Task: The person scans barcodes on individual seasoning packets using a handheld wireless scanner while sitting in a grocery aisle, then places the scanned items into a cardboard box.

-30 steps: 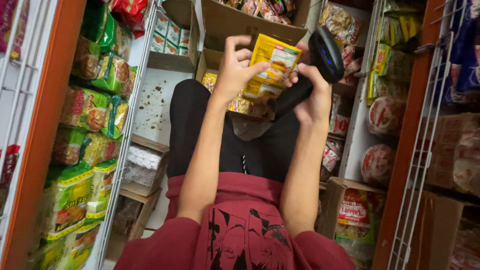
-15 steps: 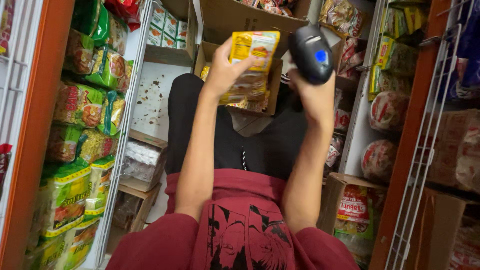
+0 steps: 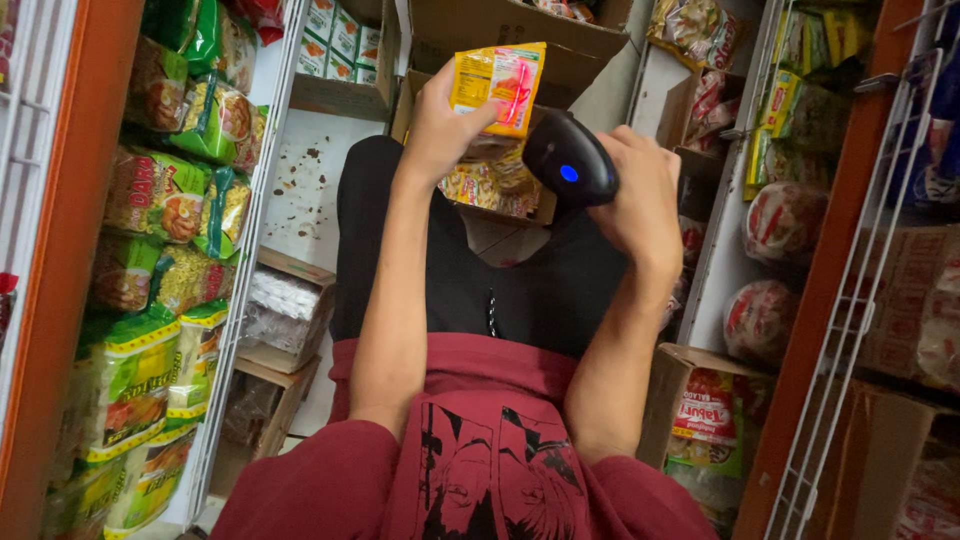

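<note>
Yellow packet (image 3: 497, 88) pinched in left hand (image 3: 440, 125), black scanner (image 3: 568, 160) gripped by right hand (image 3: 640, 190), cardboard box (image 3: 520, 45) filled with matching packets, shelves (image 3: 270, 150) stacked with noodle bags (image 3: 160, 195).

Yellow-and-red packet (image 3: 497, 88), black scanner (image 3: 568, 158) with blue light, maroon printed shirt (image 3: 480, 450)

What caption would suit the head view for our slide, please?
Left hand holds a yellow packet; right hand holds a black scanner beside it.
</note>
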